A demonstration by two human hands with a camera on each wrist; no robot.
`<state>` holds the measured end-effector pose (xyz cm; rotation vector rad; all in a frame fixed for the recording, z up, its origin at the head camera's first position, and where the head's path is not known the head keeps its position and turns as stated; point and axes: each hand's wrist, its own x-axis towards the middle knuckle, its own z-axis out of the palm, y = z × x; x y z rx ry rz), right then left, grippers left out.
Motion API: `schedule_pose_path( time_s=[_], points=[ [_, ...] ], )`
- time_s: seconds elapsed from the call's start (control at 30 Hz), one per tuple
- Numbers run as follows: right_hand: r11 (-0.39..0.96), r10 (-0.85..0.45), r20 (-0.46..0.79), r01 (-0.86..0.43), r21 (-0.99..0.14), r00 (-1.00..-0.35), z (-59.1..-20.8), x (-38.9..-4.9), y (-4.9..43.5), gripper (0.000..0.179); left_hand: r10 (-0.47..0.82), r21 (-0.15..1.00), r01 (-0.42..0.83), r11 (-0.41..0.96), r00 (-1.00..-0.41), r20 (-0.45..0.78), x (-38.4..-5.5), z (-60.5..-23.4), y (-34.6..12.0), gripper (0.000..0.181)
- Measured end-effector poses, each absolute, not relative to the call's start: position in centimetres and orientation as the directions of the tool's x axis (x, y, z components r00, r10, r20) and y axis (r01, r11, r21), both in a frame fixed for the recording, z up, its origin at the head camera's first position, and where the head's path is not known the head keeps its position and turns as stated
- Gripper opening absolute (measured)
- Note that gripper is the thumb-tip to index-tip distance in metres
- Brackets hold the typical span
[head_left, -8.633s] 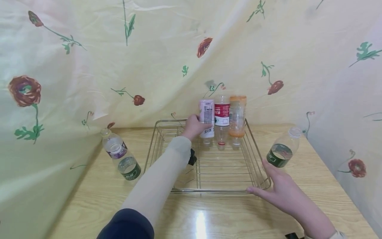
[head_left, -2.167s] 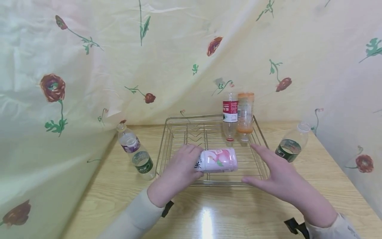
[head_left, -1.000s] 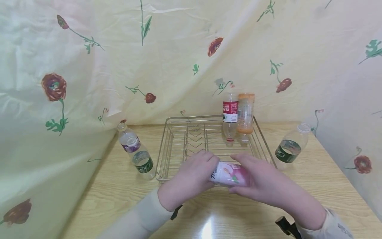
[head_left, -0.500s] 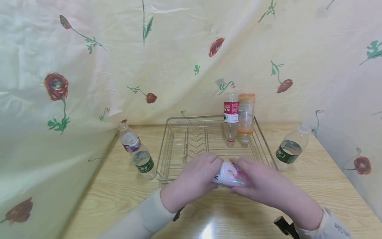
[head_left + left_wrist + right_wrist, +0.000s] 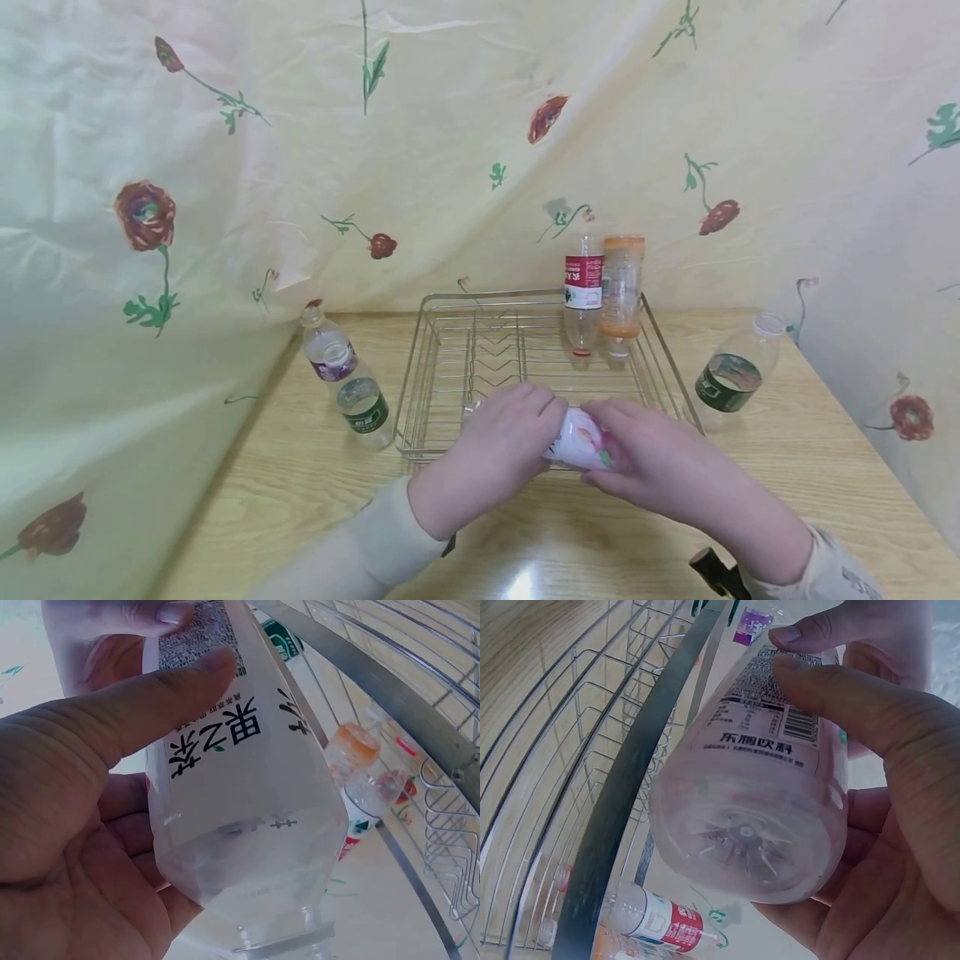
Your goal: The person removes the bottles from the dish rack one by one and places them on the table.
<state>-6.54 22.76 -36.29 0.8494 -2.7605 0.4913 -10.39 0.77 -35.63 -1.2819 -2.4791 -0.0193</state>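
Note:
A pink-and-white peach drink bottle (image 5: 579,440) lies sideways over the front edge of the wire rack (image 5: 495,294). My left hand (image 5: 501,442) grips its neck half, thumb across the white label. Around the base half curls my right hand (image 5: 647,450), its thumb lying on the small-print panel in the right wrist view. Both thumbs are close together on the bottle. The open neck (image 5: 289,939) shows no cap in the left wrist view; the clear moulded base (image 5: 746,840) faces the right wrist camera.
Inside the rack, a red-labelled bottle (image 5: 583,283) and an orange-ended bottle (image 5: 622,287) stand upside down at the back right. Clear bottles with green labels stand left (image 5: 362,406) and right (image 5: 729,382) of the rack, a purple-labelled bottle (image 5: 330,354) at the left. Floral cloth (image 5: 450,167) hangs behind.
My left hand has lifted the peach drink bottle from the rack's back and brought it sideways to the front. My right hand, earlier open at the rack's corner, has taken hold of its base end.

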Motion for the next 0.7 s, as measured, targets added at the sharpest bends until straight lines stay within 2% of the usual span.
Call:
schedule_pose_path(
  time_s=[0.1,0.23,0.47,0.6,0.7],
  points=[
    [0.774,-0.505,0.313,-0.582,-0.250,-0.805,-36.5,-6.5,22.8,0.057,0.794,-0.172,0.788,0.591,-0.530,0.299,-10.3,-35.6,0.8,0.060],
    [0.771,-0.496,0.334,-0.583,-0.255,-0.802,-36.8,-6.4,23.0,0.057,0.792,-0.126,0.798,0.590,-0.540,0.285,-10.2,-35.2,0.4,0.075],
    [0.770,-0.484,0.346,-0.579,-0.269,-0.804,-37.0,-6.3,23.4,0.059,0.762,0.067,0.832,0.551,-0.535,0.365,-10.7,-34.2,-0.8,0.104],
    [0.764,-0.474,0.363,-0.580,-0.282,-0.802,-37.3,-6.3,23.7,0.059,0.733,0.162,0.845,0.510,-0.525,0.433,-10.9,-33.9,-1.7,0.111],
    [0.752,-0.470,0.385,-0.588,-0.297,-0.795,-37.4,-6.2,23.9,0.057,0.709,0.229,0.840,0.492,-0.539,0.456,-10.9,-34.0,-2.3,0.115]
  ],
)
